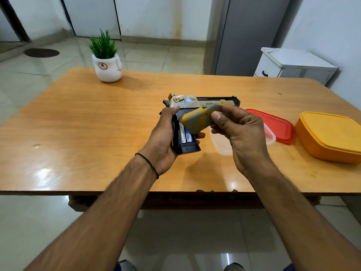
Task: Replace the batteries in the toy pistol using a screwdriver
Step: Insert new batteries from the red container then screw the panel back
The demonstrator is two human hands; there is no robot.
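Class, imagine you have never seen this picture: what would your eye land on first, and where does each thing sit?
At the centre, above the table, the left hand grips a gold-and-black toy pistol while the right hand pinches its grip cover, with batteries showing in the handle. An orange container sits at the table's right, a potted plant at its far left.

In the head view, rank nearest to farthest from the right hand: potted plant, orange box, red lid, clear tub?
1. Clear tub, behind right hand.
2. Red lid, just right.
3. Orange box, farther right.
4. Potted plant, far left.
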